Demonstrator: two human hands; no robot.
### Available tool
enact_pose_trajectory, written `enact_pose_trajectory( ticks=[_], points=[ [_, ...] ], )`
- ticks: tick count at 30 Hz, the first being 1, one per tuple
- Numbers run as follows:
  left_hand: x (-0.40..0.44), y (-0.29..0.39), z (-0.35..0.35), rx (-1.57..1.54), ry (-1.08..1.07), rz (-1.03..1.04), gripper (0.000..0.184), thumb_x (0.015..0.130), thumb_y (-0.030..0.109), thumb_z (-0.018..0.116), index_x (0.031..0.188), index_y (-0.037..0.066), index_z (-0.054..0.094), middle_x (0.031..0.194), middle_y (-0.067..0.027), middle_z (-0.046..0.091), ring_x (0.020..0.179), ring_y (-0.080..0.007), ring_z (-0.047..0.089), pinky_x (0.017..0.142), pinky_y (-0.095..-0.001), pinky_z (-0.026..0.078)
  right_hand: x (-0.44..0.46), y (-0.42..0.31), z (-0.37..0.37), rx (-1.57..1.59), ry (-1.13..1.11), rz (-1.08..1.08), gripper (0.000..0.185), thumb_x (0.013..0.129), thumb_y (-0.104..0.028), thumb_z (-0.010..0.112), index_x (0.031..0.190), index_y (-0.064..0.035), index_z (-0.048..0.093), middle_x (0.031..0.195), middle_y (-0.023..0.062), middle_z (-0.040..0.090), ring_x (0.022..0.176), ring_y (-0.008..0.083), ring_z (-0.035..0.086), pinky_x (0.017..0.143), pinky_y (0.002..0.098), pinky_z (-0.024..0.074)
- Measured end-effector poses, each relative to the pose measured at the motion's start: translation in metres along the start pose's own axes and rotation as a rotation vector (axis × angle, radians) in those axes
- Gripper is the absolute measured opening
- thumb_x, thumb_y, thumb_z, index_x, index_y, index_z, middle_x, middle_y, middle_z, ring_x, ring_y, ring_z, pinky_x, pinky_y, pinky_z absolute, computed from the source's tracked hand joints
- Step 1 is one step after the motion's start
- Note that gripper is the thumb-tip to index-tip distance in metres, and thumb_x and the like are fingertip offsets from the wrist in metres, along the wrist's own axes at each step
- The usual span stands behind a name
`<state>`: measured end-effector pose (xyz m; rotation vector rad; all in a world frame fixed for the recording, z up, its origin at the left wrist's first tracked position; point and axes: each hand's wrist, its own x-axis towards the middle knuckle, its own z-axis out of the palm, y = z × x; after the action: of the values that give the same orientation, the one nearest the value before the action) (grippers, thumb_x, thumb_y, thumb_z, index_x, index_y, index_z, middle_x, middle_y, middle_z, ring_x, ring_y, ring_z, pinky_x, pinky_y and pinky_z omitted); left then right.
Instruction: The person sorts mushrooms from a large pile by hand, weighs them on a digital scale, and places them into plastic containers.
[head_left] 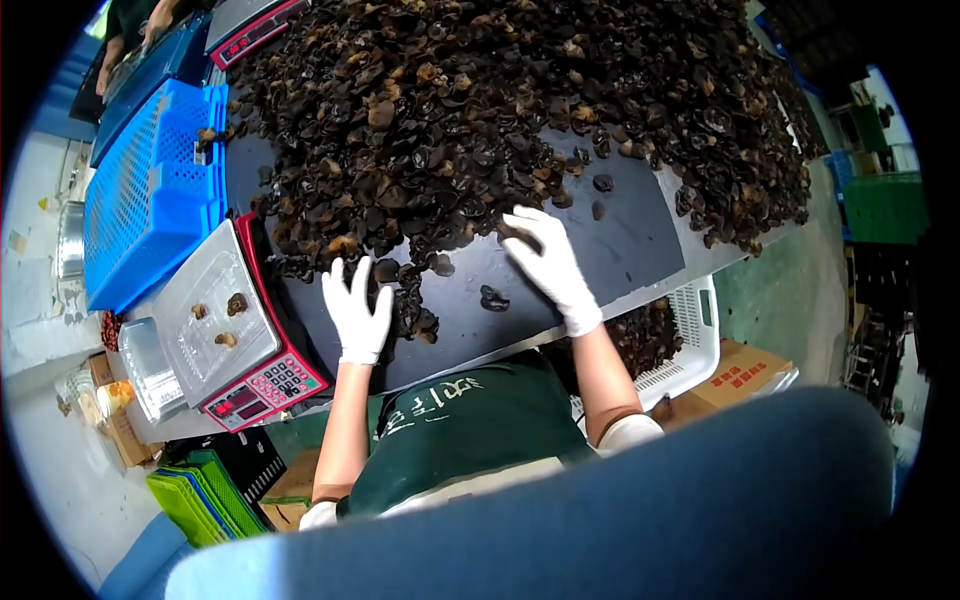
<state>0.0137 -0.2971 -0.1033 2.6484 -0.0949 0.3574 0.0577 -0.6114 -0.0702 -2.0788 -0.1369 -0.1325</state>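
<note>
A big heap of dark brown, curled, fungus-like pieces (440, 120) covers much of the black work surface (630, 225). My left hand (357, 312), in a white glove, has its fingers spread at the heap's near edge, beside a small cluster of pieces (408, 312). My right hand (548, 262), gloved in white too, reaches to the heap's front edge with fingers apart. Neither hand visibly holds a piece. Between them lies a single dark piece (493, 298). Left of my left hand is a red digital scale (262, 392) with several small pieces on its plate.
Blue perforated crates (150, 195) stand at the left, with another scale (250, 40) beyond. A person's arm (155, 25) shows at the top left. Below the table's right edge are a white basket (690, 350) of dark pieces and a cardboard box (735, 375).
</note>
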Motion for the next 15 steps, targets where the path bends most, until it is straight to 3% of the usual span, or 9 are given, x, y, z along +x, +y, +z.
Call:
enact_pose_trajectory(
  ticks=[1, 3, 5, 9, 11, 13, 15],
  points=[
    [0.002, 0.004, 0.004, 0.059, -0.021, 0.059, 0.048, 0.083, 0.026, 0.070, 0.129, 0.017, 0.060, 0.144, -0.0225, 0.041, 0.134, -0.0479, 0.033, 0.110, -0.0546, 0.029, 0.002, 0.003, 0.021, -0.309, 0.102, -0.144, 0.043, 0.085, -0.040, 0.065, 0.113, -0.0075, 0.067, 0.124, 0.0132, 0.061, 0.114, 0.0353, 0.055, 0.099, 0.0478, 0.0428],
    [0.006, 0.017, -0.005, 0.012, -0.160, 0.193, 0.036, 0.079, 0.027, 0.072, 0.115, 0.020, 0.067, 0.142, -0.0159, 0.046, 0.135, -0.0479, 0.032, 0.108, -0.0588, 0.029, -0.017, -0.028, 0.058, -0.447, -0.062, -0.307, 0.047, 0.082, -0.036, 0.069, 0.121, -0.0103, 0.064, 0.141, 0.0156, 0.050, 0.134, 0.0409, 0.038, 0.110, 0.0563, 0.0283],
    [-0.001, 0.016, -0.014, -0.106, -0.240, 0.241, 0.028, 0.077, 0.024, 0.072, 0.105, 0.020, 0.070, 0.139, -0.0121, 0.050, 0.134, -0.0462, 0.034, 0.108, -0.0584, 0.028, -0.040, -0.023, 0.078, -0.364, -0.194, -0.474, 0.051, 0.082, -0.039, 0.069, 0.125, -0.0119, 0.062, 0.144, 0.0152, 0.047, 0.137, 0.0401, 0.034, 0.112, 0.0609, 0.0212],
    [-0.018, 0.013, -0.044, -0.168, -0.164, 0.225, 0.025, 0.075, 0.015, 0.072, 0.100, 0.016, 0.068, 0.136, -0.0129, 0.052, 0.132, -0.0411, 0.040, 0.110, -0.0571, 0.026, -0.056, -0.042, 0.061, -0.236, -0.500, -0.509, 0.036, 0.079, -0.030, 0.073, 0.110, -0.0118, 0.068, 0.128, 0.0083, 0.060, 0.126, 0.0323, 0.048, 0.110, 0.0521, 0.0314],
    [-0.037, -0.001, -0.046, -0.287, -0.073, 0.065, 0.037, 0.078, 0.010, 0.069, 0.114, 0.009, 0.064, 0.140, -0.0182, 0.047, 0.133, -0.0383, 0.040, 0.111, -0.0477, 0.031, -0.050, -0.047, 0.046, -0.138, -0.423, -0.482, 0.029, 0.075, -0.021, 0.074, 0.102, -0.0116, 0.069, 0.115, 0.0060, 0.066, 0.112, 0.0287, 0.058, 0.099, 0.0459, 0.0413],
    [-0.054, -0.003, -0.048, -0.276, -0.036, -0.153, 0.045, 0.080, 0.010, 0.068, 0.124, 0.008, 0.059, 0.144, -0.0192, 0.042, 0.133, -0.0375, 0.040, 0.111, -0.0442, 0.033, -0.043, -0.034, 0.032, 0.044, -0.287, -0.408, 0.027, 0.073, -0.015, 0.074, 0.099, -0.0095, 0.069, 0.105, 0.0076, 0.069, 0.101, 0.0289, 0.063, 0.090, 0.0414, 0.0466],
    [-0.069, -0.004, -0.049, -0.296, -0.047, -0.192, 0.058, 0.080, 0.010, 0.069, 0.135, 0.004, 0.050, 0.148, -0.0214, 0.036, 0.134, -0.0394, 0.038, 0.112, -0.0454, 0.031, -0.037, -0.030, 0.021, -0.027, -0.162, -0.352, 0.022, 0.074, -0.012, 0.073, 0.095, -0.0093, 0.070, 0.096, 0.0082, 0.070, 0.092, 0.0295, 0.065, 0.085, 0.0398, 0.0487]
  ],
)
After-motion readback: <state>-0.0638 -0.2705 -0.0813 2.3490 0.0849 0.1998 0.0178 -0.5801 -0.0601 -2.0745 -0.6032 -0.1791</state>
